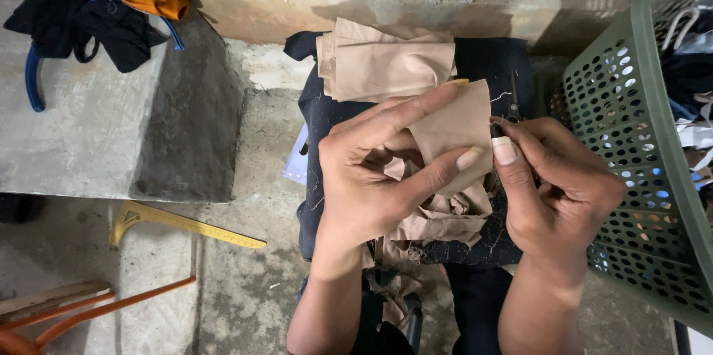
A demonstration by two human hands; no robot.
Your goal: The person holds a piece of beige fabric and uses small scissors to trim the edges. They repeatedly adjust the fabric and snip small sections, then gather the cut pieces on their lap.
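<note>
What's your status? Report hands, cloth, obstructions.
Left hand gripping beige cloth piece. Right hand pinching small dark tool at its edge. Folded beige stack behind, green basket right; nothing blocking.

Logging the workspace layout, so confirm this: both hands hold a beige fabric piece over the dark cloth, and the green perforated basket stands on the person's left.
Wrong on one point: in the head view the green perforated basket stands on the person's right. The left hand and right hand do hold the beige fabric piece over the dark cloth.
</note>
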